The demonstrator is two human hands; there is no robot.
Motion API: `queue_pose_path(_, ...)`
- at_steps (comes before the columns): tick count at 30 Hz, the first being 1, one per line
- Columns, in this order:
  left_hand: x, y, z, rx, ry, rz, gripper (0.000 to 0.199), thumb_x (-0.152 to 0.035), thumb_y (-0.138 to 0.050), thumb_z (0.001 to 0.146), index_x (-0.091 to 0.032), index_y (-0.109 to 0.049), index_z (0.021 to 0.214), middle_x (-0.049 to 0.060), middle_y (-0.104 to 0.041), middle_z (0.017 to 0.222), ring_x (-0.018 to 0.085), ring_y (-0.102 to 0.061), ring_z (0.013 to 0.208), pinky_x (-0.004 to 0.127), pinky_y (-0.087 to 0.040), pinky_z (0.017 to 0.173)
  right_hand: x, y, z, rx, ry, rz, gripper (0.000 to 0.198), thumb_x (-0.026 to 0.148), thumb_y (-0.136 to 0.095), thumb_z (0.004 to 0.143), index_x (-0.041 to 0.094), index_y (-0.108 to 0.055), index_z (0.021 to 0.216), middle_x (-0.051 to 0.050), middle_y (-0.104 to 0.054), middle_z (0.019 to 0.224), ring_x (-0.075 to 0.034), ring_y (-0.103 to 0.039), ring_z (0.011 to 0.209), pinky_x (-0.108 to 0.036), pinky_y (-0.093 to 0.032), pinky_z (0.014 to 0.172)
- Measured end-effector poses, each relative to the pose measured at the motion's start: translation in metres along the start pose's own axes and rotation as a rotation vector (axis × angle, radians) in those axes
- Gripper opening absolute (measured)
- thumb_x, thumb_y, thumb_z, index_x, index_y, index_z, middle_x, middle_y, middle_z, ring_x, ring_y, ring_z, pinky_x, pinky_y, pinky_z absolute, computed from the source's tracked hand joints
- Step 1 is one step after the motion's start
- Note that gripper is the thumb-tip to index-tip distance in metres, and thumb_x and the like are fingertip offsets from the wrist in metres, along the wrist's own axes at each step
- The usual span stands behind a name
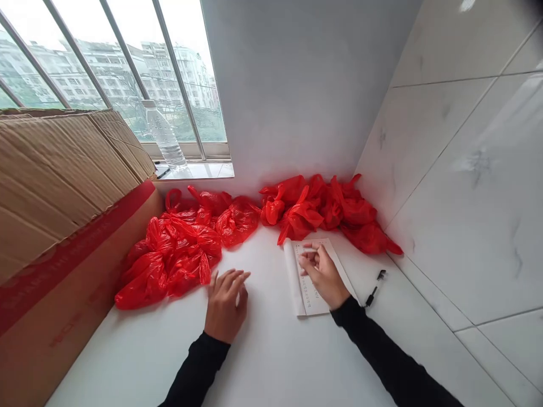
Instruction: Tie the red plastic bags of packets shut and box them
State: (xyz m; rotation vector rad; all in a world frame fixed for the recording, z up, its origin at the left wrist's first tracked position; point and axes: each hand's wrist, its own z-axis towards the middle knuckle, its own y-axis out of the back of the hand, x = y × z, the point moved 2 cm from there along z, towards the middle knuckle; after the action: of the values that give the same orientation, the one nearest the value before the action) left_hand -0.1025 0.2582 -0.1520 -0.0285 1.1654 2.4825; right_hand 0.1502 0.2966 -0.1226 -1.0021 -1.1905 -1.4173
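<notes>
My left hand [227,302] hovers over or rests on the white tabletop [263,362], holding nothing, its fingers loosely bent and apart. Its fingertips are beside a heap of crumpled red plastic bags [186,249]. Over an open notebook [322,299] with rows of small marks is my right hand [324,277]. Its index finger is stretched out and the others are curled, with a gap to the thumb and no object visible between them. Right of the notebook lies a black-and-clear pen [374,289], close to my right sleeve.
More red plastic bags [326,209] lie along the back wall. A cardboard box [76,237] stands at the left. On the windowsill [212,169] is a clear water bottle [164,135], with a dark pen-like item beside it. A tiled wall [475,186] bounds the right side.
</notes>
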Motion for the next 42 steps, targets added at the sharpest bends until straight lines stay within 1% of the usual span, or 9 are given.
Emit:
queue_pose_path(2,-0.011,-0.005,-0.007,0.007,-0.060,-0.050,0.031,-0.011,-0.048,0.094,-0.023,-0.067,0.116,0.004,-0.073,0.112,0.023,-0.063,0.114,0.052,-0.032,0.117,0.011,-0.002,0.035,-0.111,0.116,-0.174,0.054,0.042,-0.062,0.087,0.017,-0.043,0.132,-0.014,-0.056,0.118,-0.027,-0.057,0.108,-0.046,-0.053,0.092)
queue_pose_path(5,-0.011,-0.007,-0.008,-0.016,-0.070,-0.096,0.032,-0.008,-0.048,0.093,-0.022,-0.064,0.117,0.005,-0.072,0.110,0.024,-0.062,0.112,0.054,-0.035,0.114,0.030,-0.019,0.076,-0.168,0.307,-0.467,0.065,0.027,-0.067,0.084,0.020,-0.041,0.144,-0.017,-0.040,0.144,-0.031,-0.034,0.136,-0.055,-0.028,0.116)
queue_pose_path(12,0.003,-0.005,-0.011,-0.063,-0.030,-0.128,0.031,-0.004,-0.047,0.093,-0.019,-0.062,0.116,0.007,-0.070,0.104,0.025,-0.062,0.104,0.057,-0.040,0.107,0.026,-0.092,0.144,0.135,0.530,-1.050,0.063,0.020,-0.075,0.083,0.031,-0.054,0.142,-0.007,-0.022,0.165,-0.031,-0.004,0.153,-0.054,0.004,0.122)
queue_pose_path(16,0.005,-0.004,-0.014,-0.073,-0.057,-0.139,0.033,-0.002,-0.047,0.092,-0.019,-0.061,0.116,0.005,-0.070,0.100,0.023,-0.063,0.100,0.055,-0.043,0.105,0.002,-0.095,0.180,0.188,0.448,-1.284,0.056,0.024,-0.071,0.090,0.025,-0.052,0.143,-0.011,-0.029,0.162,-0.037,-0.014,0.151,-0.065,-0.006,0.120)
queue_pose_path(21,0.010,-0.010,-0.013,-0.084,-0.032,-0.168,0.033,-0.001,-0.046,0.091,-0.019,-0.061,0.116,0.004,-0.069,0.098,0.022,-0.063,0.096,0.055,-0.043,0.105,-0.022,-0.044,0.203,0.146,0.400,-1.455,0.051,0.030,-0.065,0.096,0.024,-0.048,0.144,-0.010,-0.036,0.157,-0.037,-0.032,0.144,-0.066,-0.025,0.116)
queue_pose_path(29,0.013,-0.018,-0.015,-0.070,0.008,-0.223,0.033,-0.001,-0.046,0.091,-0.019,-0.062,0.113,0.004,-0.069,0.096,0.022,-0.063,0.095,0.057,-0.042,0.106,-0.033,0.012,0.207,0.143,0.348,-1.501,0.048,0.032,-0.065,0.097,0.022,-0.050,0.142,-0.011,-0.040,0.154,-0.035,-0.039,0.140,-0.063,-0.031,0.114)
queue_pose_path(32,0.012,-0.016,-0.014,-0.079,0.026,-0.226,0.033,0.000,-0.045,0.090,-0.018,-0.062,0.111,0.004,-0.069,0.093,0.022,-0.064,0.092,0.058,-0.044,0.104,-0.022,0.001,0.199,0.143,0.330,-1.449,0.051,0.033,-0.068,0.094,0.021,-0.051,0.141,-0.011,-0.040,0.154,-0.037,-0.035,0.142,-0.064,-0.028,0.115)
queue_pose_path(37,0.009,-0.014,-0.014,-0.069,0.053,-0.246,0.033,0.001,-0.044,0.089,-0.019,-0.063,0.108,0.002,-0.069,0.090,0.021,-0.065,0.090,0.056,-0.043,0.105,-0.007,-0.034,0.137,0.064,0.371,-1.324,0.065,0.019,-0.057,0.094,0.028,-0.035,0.155,-0.011,-0.015,0.166,-0.033,-0.004,0.153,-0.060,-0.004,0.122)
queue_pose_path(42,0.008,-0.018,-0.016,-0.039,0.087,-0.285,0.033,0.000,-0.045,0.088,-0.020,-0.065,0.105,0.003,-0.070,0.090,0.022,-0.064,0.092,0.056,-0.041,0.107,-0.030,-0.040,0.061,0.185,0.293,-1.201,0.057,0.032,-0.051,0.098,0.027,-0.040,0.153,-0.013,-0.026,0.163,-0.030,-0.017,0.152,-0.054,-0.016,0.122)
